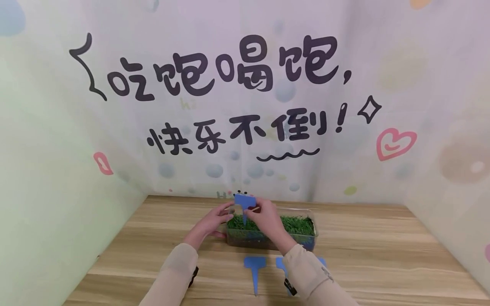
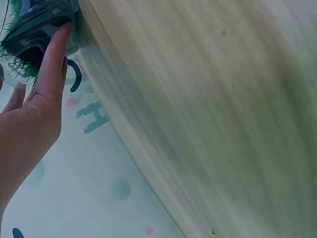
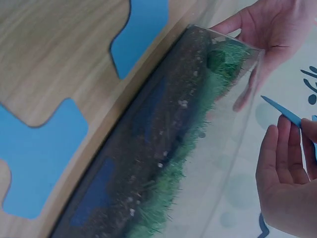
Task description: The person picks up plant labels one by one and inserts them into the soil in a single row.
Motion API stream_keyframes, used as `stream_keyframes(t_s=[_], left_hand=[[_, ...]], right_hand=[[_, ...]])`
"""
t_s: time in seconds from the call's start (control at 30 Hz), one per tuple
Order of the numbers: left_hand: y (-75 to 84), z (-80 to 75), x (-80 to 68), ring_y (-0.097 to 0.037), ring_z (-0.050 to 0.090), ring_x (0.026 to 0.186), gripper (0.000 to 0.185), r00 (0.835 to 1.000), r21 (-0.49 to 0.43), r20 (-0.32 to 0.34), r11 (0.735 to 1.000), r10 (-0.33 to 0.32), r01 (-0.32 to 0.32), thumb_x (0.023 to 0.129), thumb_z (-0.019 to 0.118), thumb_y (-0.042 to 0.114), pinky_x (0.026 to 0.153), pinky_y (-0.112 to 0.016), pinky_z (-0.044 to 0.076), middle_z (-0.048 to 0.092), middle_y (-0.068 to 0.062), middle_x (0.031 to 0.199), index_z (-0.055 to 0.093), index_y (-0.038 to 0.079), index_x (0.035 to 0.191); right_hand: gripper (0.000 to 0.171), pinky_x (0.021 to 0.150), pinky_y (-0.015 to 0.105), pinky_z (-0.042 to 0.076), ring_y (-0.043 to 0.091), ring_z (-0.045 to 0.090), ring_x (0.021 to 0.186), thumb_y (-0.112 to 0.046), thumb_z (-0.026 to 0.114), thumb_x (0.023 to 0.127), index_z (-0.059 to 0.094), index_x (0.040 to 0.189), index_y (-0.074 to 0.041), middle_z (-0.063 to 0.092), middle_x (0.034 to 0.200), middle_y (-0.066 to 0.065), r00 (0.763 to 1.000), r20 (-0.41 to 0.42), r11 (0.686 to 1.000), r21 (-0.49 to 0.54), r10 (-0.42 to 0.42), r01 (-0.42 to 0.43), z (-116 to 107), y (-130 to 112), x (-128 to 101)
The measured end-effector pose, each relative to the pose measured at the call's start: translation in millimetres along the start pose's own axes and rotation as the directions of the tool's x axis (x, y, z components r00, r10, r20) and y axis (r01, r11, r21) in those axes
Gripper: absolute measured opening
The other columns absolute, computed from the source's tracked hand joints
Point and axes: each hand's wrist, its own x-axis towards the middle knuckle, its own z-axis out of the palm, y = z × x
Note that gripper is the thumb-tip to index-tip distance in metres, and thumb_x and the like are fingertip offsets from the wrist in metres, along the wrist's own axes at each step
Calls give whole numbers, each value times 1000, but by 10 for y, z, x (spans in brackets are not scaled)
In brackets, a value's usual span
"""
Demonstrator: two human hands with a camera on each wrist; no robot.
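A clear rectangular box [image 1: 245, 242] holds dark soil and green grass [image 1: 296, 225]. My left hand [image 1: 210, 222] is at its left end; in the left wrist view one straight finger [image 2: 55, 64] lies against the box's end wall. Above the grass near that end, my right hand [image 1: 269, 217] pinches a blue T-shaped plant label [image 1: 245, 200] between thumb and fingers. The label's broad head is up and its point is down. In the right wrist view the tip of this plant label [image 3: 277, 106] shows above the grass, apart from it.
Blue T-shaped plant labels lie on the wooden table [image 1: 363, 246] in front of the box, one plant label [image 1: 255, 265] in full view. Another plant label [image 1: 280, 263] is partly hidden by my right sleeve [image 1: 306, 267]. A printed backdrop [image 1: 214, 182] stands behind the table.
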Motion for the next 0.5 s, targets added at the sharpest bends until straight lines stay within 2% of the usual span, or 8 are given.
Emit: stream_keyframes(t_s=[0.13, 0.33, 0.5], left_hand=[[1, 11, 5, -48, 31, 145, 53, 1000, -11, -2, 1000, 1, -1, 106, 47, 14, 82, -59, 58, 27, -23, 162, 32, 20, 157], [-2, 15, 9, -48, 31, 145, 53, 1000, -20, -2, 1000, -11, 11, 106, 47, 14, 83, -59, 58, 27, -22, 162, 32, 21, 157], [-6, 13, 6, -48, 32, 145, 53, 1000, -15, -13, 1000, -12, 12, 106, 47, 14, 82, -58, 59, 29, -23, 161, 33, 19, 157]], right_hand=[[40, 79, 40, 61, 31, 73, 94, -7, 70, 92, 63, 130, 1, 72, 115, 20, 1000, -30, 1000, -4, -7, 7, 29, 71, 30], [25, 74, 39, 60, 28, 73, 88, -10, 71, 92, 70, 115, 0, 75, 100, 17, 999, -45, 999, -37, -21, 19, 83, 179, 63], [24, 73, 38, 61, 28, 73, 88, -12, 71, 92, 71, 114, -1, 75, 100, 17, 999, -35, 998, -66, -26, 24, 138, 230, 70]])
